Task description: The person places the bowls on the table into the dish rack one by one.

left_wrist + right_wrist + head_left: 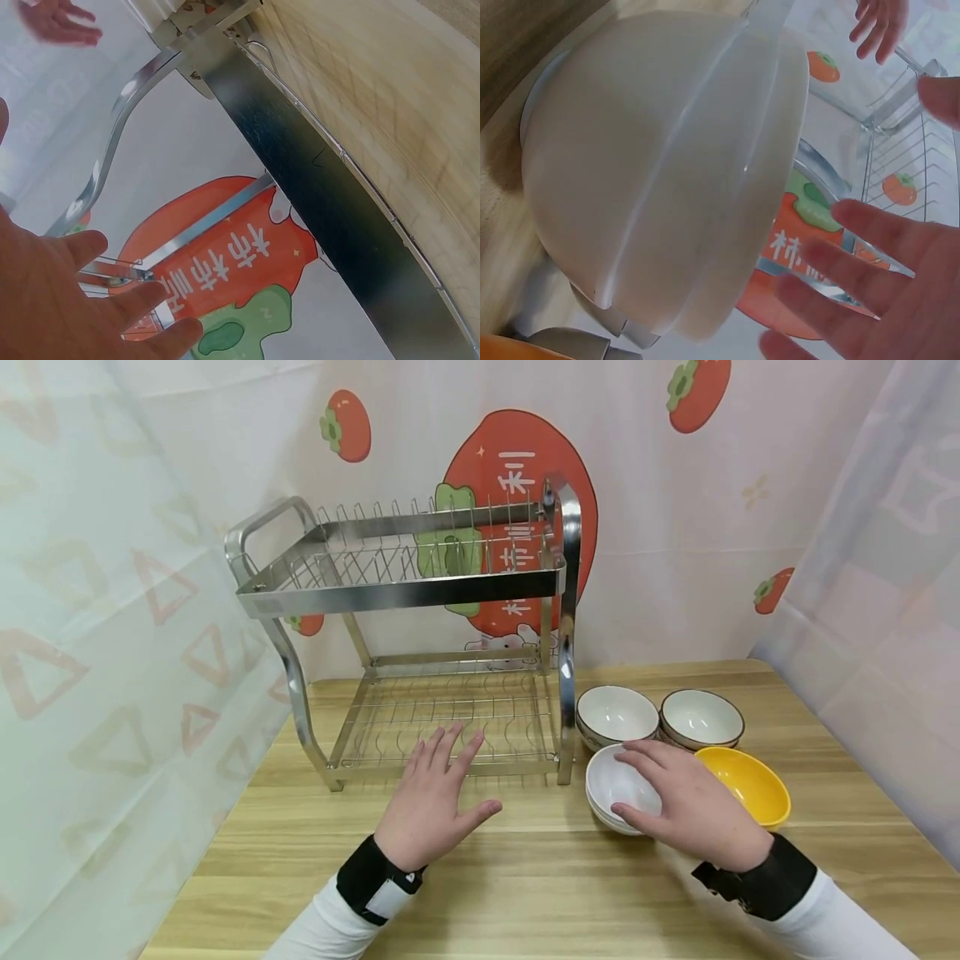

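Observation:
My left hand (429, 806) hovers in front of the rack's lower shelf, fingers spread and holding nothing. In the left wrist view its fingers (127, 307) appear beside the metal dish rack (300, 172). Over the stack of white bowls (617, 781) is my right hand (686, 802), fingers extended and thumb apart. In the right wrist view the nested white bowls (660, 165) stand close to the right hand (885, 277), with a gap between them and the fingers. Part of a yellow bowl (750, 785) is hidden behind the right hand.
Two stacks of brown-rimmed bowls, a left stack (618, 714) and a right stack (702, 718), stand behind the white ones. The two-tier dish rack (405, 593) stands at the left on the wooden table (525, 902). A printed curtain (660, 593) hangs behind.

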Tool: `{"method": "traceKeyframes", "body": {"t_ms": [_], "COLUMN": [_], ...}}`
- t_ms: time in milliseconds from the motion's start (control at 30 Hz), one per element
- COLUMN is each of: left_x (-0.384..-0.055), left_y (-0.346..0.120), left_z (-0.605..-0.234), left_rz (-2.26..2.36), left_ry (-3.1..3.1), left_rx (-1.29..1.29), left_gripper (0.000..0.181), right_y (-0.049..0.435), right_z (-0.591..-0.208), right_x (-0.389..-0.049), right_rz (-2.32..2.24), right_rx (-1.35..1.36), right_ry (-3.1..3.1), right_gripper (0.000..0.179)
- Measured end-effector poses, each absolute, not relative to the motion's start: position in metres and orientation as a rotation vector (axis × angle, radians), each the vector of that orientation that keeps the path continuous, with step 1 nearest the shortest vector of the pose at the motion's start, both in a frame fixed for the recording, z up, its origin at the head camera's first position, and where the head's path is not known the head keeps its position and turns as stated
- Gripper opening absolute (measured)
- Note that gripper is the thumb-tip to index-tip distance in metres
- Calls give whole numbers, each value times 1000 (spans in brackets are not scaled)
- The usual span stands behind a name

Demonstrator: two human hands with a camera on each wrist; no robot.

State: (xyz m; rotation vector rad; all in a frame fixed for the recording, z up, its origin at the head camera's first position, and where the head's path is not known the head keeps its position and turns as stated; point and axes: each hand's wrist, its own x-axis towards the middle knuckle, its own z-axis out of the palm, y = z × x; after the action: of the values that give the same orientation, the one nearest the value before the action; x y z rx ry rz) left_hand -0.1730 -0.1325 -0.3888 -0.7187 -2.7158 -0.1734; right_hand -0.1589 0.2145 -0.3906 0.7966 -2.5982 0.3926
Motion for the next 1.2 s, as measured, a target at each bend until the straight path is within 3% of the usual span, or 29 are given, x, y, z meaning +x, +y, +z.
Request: {"method": "traceKeyframes", "body": {"t_ms": [500,1200], "left_x": [-171,-173], "left_y": [-132,-128], "left_z": [-389,-394], "left_rz": [-210,-264], "left_ry": [-2713,-2700], "left_rx": [-711,-714], "left_gripper": [86,75], "right_y": [206,208], "right_z": [-403,-398], "right_x": [-153,-154], "right_rz": [301,400], "right_rx": [1037,1030], "right_ry": [-2733,-2759], "right_gripper": [6,27]}}
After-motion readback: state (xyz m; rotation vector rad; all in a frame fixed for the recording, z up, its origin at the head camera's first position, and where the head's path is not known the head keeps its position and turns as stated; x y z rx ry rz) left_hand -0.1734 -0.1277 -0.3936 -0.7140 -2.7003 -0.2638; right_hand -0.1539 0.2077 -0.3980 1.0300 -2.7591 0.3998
